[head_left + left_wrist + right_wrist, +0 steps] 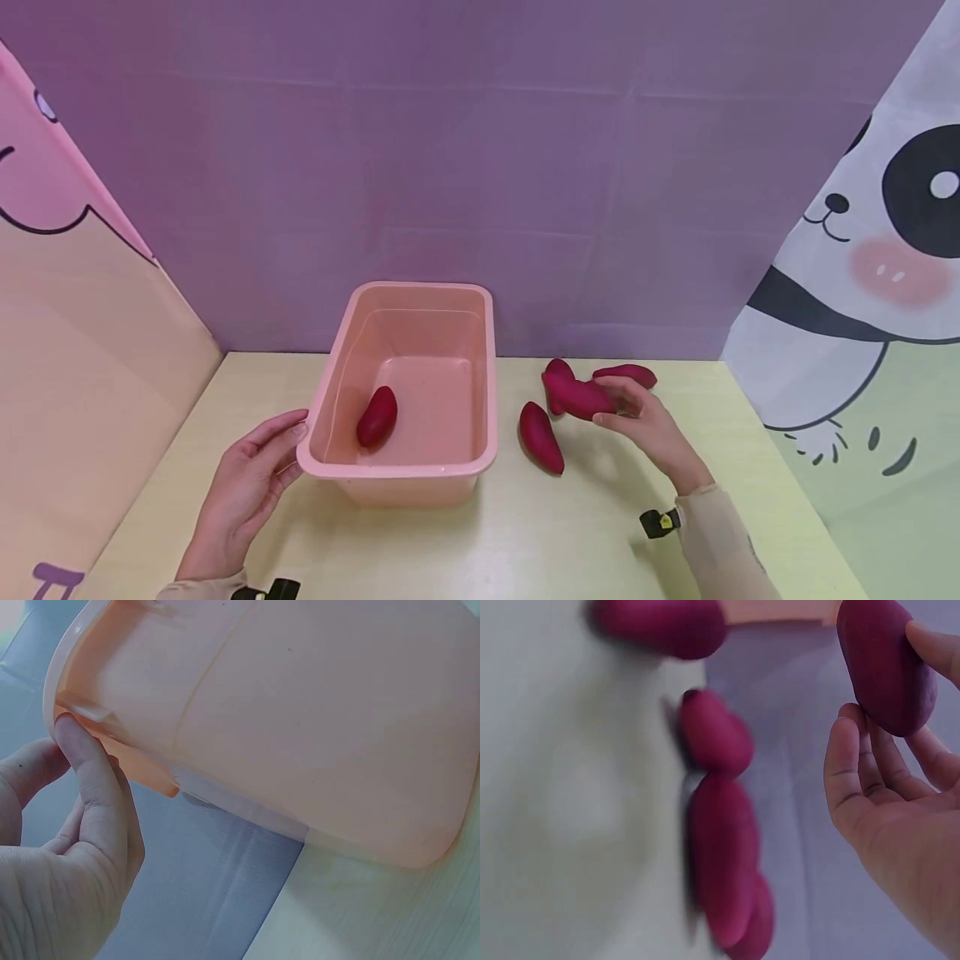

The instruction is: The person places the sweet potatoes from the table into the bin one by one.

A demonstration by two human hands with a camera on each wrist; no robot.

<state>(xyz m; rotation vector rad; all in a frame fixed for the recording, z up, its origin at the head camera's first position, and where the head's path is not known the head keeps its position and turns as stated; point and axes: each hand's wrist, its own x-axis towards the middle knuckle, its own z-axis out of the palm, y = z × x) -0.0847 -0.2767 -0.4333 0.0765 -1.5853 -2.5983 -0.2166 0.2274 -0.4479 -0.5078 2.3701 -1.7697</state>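
A pink plastic bin (397, 471) stands on the table, with one dark red sweet potato (377, 417) lying inside it. At the bin's left rim, my left hand (251, 479) pinches the edge between thumb and fingers, as the left wrist view shows. My right hand (648, 425) holds another sweet potato (889, 667) by thumb and fingertips, raised above the table to the right of the bin. Below and around it lie more sweet potatoes: one (540, 439) nearest the bin, one (555, 402) partly hidden behind the held one, and one (628, 374) farther right.
The pale wooden table (510, 542) meets a purple cloth wall (525, 208) just behind the bin. Printed panels stand on both sides, with a panda figure (862, 275) on the right one. Each wrist carries a small black device (658, 523).
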